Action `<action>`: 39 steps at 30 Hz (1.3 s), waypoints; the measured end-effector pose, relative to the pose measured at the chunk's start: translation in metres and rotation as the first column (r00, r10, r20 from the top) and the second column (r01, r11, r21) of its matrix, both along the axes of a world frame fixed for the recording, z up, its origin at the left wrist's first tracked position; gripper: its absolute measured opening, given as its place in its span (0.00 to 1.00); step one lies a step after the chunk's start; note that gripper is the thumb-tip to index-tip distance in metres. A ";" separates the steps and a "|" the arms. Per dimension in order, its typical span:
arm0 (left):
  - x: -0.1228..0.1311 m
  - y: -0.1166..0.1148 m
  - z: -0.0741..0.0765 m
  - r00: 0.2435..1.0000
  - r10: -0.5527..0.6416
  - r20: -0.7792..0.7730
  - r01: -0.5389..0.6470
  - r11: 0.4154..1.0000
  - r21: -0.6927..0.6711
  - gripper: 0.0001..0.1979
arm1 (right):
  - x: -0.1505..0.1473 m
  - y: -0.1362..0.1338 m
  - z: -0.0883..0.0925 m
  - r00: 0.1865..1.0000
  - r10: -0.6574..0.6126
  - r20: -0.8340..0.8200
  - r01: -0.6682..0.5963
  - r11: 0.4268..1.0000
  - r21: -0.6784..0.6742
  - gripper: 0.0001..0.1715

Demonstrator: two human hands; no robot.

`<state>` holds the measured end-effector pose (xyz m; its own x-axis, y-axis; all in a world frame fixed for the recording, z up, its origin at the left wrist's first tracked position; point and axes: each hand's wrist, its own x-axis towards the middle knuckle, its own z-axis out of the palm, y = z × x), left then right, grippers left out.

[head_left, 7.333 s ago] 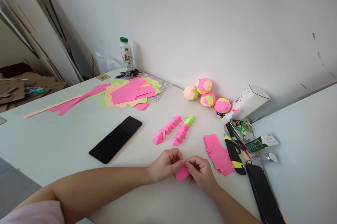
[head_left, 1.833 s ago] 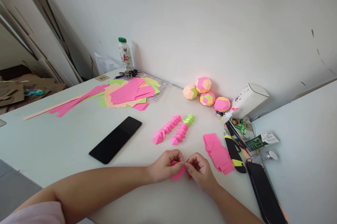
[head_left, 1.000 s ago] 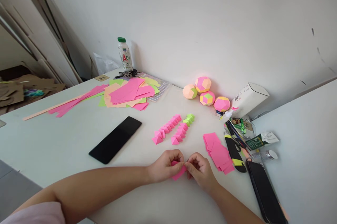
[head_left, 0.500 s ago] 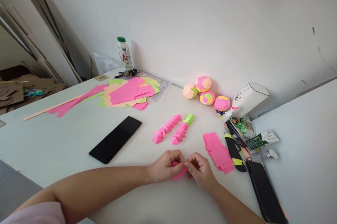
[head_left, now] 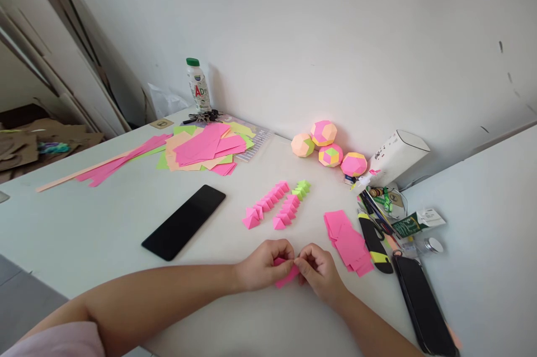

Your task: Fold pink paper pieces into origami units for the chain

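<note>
Between my two hands is a piece of pink paper (head_left: 286,276), partly hidden by the fingers. My left hand (head_left: 268,264) grips it from the left with thumb and bent fingers. On the other side my right hand (head_left: 318,270) pinches its edge, the fingertips of both hands nearly touching. Just beyond them lie two rows of small folded paper pieces, one all pink (head_left: 266,204) and one pink and green (head_left: 292,206). To the right of my right hand is a spread stack of pink paper sheets (head_left: 347,242).
A black phone (head_left: 184,222) lies to the left, another dark phone (head_left: 423,304) at the right edge. Colored paper sheets (head_left: 205,147), a bottle (head_left: 198,85) and several faceted paper balls (head_left: 324,133) stand toward the wall. A black-and-yellow cutter (head_left: 375,242) lies beside the pink stack.
</note>
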<state>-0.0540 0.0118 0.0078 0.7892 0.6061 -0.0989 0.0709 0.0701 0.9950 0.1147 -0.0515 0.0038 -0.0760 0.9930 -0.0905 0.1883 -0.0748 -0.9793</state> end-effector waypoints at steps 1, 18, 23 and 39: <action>0.000 0.000 -0.001 1.000 -0.004 0.000 0.004 1.000 0.005 0.07 | 0.000 0.000 0.000 1.000 0.000 0.001 0.000 1.000 0.002 0.18; 0.000 0.000 -0.001 1.000 -0.022 -0.022 0.023 1.000 0.011 0.07 | -0.001 0.000 0.003 0.998 0.014 0.069 -0.016 1.000 0.022 0.18; 0.000 0.000 -0.001 0.999 -0.032 -0.007 0.032 0.999 0.021 0.06 | -0.002 0.000 0.004 0.997 0.014 0.069 -0.015 1.000 0.018 0.18; 0.000 0.000 -0.003 0.999 -0.020 -0.029 0.022 0.998 0.051 0.06 | -0.002 0.000 0.005 0.998 0.022 0.065 -0.023 1.000 0.017 0.18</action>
